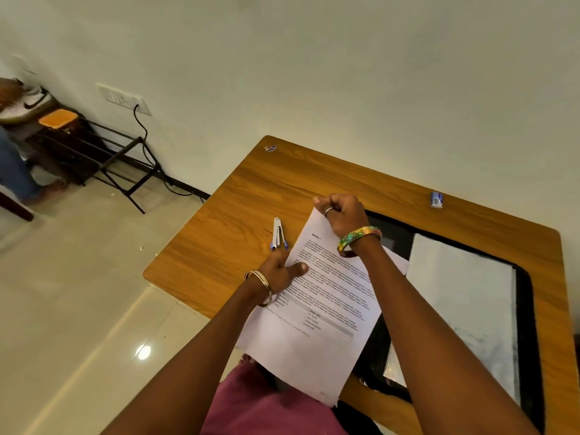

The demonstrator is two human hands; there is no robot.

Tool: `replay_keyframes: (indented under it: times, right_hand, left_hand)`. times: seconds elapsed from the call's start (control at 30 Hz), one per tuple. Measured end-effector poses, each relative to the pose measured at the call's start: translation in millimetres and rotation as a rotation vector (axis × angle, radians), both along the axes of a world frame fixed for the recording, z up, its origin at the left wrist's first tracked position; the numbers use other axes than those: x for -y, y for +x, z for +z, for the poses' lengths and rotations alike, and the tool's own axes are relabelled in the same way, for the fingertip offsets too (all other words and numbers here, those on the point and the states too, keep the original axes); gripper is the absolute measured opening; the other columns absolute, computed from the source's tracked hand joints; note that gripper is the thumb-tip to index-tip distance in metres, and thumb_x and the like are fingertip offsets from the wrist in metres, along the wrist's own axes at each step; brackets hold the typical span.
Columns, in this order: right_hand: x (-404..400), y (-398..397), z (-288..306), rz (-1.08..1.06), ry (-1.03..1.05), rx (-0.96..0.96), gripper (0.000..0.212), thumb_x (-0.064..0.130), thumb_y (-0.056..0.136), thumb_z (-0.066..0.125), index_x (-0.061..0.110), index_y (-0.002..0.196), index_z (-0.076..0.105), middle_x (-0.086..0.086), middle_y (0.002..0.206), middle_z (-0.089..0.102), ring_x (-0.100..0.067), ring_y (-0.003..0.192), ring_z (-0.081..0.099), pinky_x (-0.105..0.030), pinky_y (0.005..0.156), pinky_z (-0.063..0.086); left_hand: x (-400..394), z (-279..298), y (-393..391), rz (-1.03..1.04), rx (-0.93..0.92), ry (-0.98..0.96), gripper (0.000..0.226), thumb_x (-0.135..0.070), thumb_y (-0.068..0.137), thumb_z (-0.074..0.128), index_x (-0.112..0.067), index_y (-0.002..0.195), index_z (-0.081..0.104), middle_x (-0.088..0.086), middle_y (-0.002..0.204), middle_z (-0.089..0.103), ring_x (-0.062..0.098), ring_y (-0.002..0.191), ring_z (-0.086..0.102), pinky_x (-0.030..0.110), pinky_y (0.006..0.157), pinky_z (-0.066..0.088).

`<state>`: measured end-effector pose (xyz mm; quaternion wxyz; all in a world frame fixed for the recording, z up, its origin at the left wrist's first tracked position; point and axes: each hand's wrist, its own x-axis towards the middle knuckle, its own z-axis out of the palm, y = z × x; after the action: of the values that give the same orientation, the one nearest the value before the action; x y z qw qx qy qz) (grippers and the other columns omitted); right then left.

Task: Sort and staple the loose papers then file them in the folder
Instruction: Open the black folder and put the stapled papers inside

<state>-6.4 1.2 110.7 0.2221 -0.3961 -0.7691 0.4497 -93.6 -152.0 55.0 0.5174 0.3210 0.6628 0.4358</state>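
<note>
A stack of printed white papers [326, 296] lies tilted on the wooden table [238, 215], its near end hanging over the front edge. My right hand [342, 216] is closed on the stack's far top corner. My left hand [282, 271] lies on the left edge of the papers, thumb pressing on the top sheet. A silver stapler [278, 233] with blue tips rests on the table just beyond my left hand. To the right, a black folder [527, 309] lies open with clear plastic sleeves [461, 296] inside; the papers overlap its left side.
A small blue staple box [437, 199] sits near the table's far right edge. The wall stands right behind the table. On the floor to the left are a black metal rack [119, 152], a cable and another person's legs [18, 171].
</note>
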Motion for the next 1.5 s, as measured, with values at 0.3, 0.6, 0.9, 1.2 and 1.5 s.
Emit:
replay_keyframes:
  times: [0.3, 0.6, 0.9, 1.2, 1.5]
  right_hand:
    - [0, -12, -16, 0.012, -0.041, 0.237, 0.046, 0.042, 0.088, 0.059, 0.014, 0.053, 0.050, 0.000, 0.052, 0.047, -0.017, 0.049, 0.045, -0.038, 0.067, 0.042]
    - [-5, -59, -16, -0.131, -0.017, 0.387, 0.033, 0.040, 0.092, 0.054, 0.015, 0.071, 0.061, -0.005, 0.081, 0.060, -0.027, 0.082, 0.056, -0.043, 0.097, 0.035]
    - [-15, -21, -73, -0.869, -0.121, 0.434, 0.035, 0.036, 0.090, 0.057, 0.011, 0.114, 0.059, -0.018, 0.124, 0.054, -0.038, 0.119, 0.045, -0.046, 0.098, 0.037]
    - [41, -28, -132, -0.546, -0.184, 0.924, 0.099, 0.065, 0.075, 0.061, 0.018, 0.148, 0.015, -0.022, 0.154, 0.005, -0.044, 0.141, 0.005, -0.054, 0.112, 0.018]
    - [32, -13, -132, -0.449, -0.031, 1.068, 0.066, 0.043, 0.091, 0.051, 0.012, 0.143, 0.025, -0.021, 0.148, 0.028, -0.042, 0.135, 0.029, -0.045, 0.107, 0.033]
  left_hand:
    - [9, 1, 2, 0.001, 0.009, -0.026, 0.023, -0.009, 0.091, 0.054, -0.011, 0.114, 0.055, 0.006, 0.109, 0.063, 0.014, 0.085, 0.067, 0.022, 0.065, 0.057]
    - [-8, -2, -44, 0.014, 0.040, -0.082, 0.024, -0.010, 0.090, 0.056, -0.007, 0.114, 0.058, 0.010, 0.110, 0.066, 0.025, 0.094, 0.066, 0.037, 0.079, 0.057]
    - [2, -24, -158, 0.551, 0.109, -0.225, 0.026, -0.016, 0.085, 0.066, -0.010, 0.105, 0.052, 0.012, 0.108, 0.061, 0.031, 0.088, 0.060, 0.040, 0.071, 0.050]
    - [-28, -39, -211, 0.403, 0.022, -0.310, 0.032, -0.023, 0.084, 0.066, -0.010, 0.112, 0.059, 0.012, 0.114, 0.063, 0.037, 0.100, 0.060, 0.052, 0.089, 0.049]
    - [-55, -47, -184, 0.190, 0.064, -0.357, 0.025, -0.020, 0.087, 0.063, -0.009, 0.108, 0.056, 0.011, 0.107, 0.063, 0.026, 0.082, 0.062, 0.039, 0.068, 0.051]
